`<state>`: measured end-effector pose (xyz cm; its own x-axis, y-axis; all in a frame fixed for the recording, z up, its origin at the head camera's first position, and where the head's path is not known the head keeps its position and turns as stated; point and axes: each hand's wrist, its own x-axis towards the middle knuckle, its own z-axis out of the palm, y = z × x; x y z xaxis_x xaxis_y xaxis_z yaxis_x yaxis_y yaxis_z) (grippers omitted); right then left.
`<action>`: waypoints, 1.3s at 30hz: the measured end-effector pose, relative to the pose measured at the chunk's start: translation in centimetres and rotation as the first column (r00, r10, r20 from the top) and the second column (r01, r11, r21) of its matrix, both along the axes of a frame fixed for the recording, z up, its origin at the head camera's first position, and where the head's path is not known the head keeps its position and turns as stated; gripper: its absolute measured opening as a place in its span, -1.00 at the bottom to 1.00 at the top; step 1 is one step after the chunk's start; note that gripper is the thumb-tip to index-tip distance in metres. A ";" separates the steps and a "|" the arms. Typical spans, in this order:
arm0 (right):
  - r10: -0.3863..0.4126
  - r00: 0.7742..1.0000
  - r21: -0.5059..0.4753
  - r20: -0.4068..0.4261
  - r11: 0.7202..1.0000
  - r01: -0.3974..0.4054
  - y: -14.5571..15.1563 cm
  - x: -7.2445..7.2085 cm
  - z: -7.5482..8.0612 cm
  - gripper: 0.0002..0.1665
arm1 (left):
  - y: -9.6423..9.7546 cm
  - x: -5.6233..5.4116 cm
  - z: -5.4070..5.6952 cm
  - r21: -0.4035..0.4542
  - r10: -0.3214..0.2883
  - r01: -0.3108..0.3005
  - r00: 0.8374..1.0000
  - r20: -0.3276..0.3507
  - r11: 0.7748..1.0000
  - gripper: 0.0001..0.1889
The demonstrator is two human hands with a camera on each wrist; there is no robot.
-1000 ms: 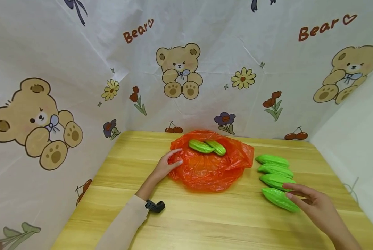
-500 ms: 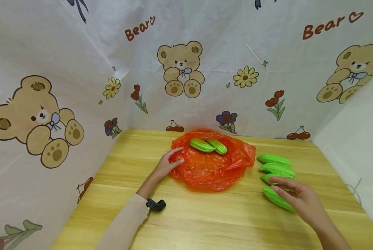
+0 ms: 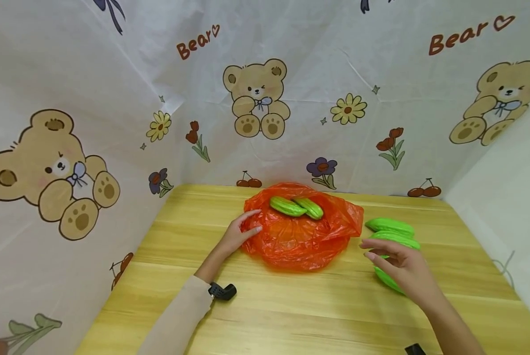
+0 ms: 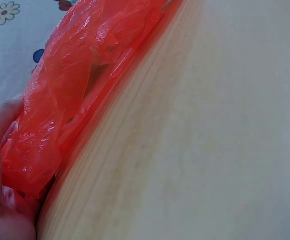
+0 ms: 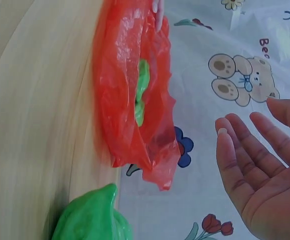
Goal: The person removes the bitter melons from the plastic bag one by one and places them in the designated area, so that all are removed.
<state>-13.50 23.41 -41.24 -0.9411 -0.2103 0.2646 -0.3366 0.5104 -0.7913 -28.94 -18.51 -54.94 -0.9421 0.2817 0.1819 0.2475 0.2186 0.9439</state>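
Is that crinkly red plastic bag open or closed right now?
Open: the crinkly red plastic bag has a gaping mouth, with two ridged green gourds visible inside.

The word "Bear" [image 3: 457, 38], with a heart [image 3: 504, 23], stands twice on the white backdrop [image 3: 309, 44].

Pale sheeting [image 3: 305, 44] printed with bears [image 3: 259, 106] and flowers [image 3: 348, 109]; wood-grained tabletop [image 3: 309, 310]; plain white surface [image 3: 509, 192] at right.

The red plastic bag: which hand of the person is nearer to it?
The left. The left hand holds the left edge of the red plastic bag; the right hand is apart from it, to its right, by the loose green vegetables.
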 end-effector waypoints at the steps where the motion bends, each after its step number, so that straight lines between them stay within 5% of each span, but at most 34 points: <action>1: 0.005 1.000 0.001 -0.003 1.000 -0.005 -0.2 -0.1 0.0 -0.68 | 0.0 0.0 0.0 0.000 0.000 0.000 1.000 0.001 1.000 -0.42; 27: -0.005 1.000 -0.089 -0.006 0.996 0.005 -4.8 -3.2 -0.1 -0.65 | 0.0 0.1 0.2 0.010 -0.007 0.007 1.000 -0.003 1.000 -0.41; 39: -0.067 0.996 -0.021 -0.065 0.998 0.065 -6.6 -6.0 -2.3 -0.61 | 0.0 0.1 0.2 0.012 -0.011 0.011 1.000 0.005 1.000 -0.40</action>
<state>-19.52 16.78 -43.53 -0.9333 -0.1425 0.3297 -0.3542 0.5182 -0.7785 -28.85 -18.47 -54.70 -0.9399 0.2899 0.1807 0.2452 0.2044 0.9477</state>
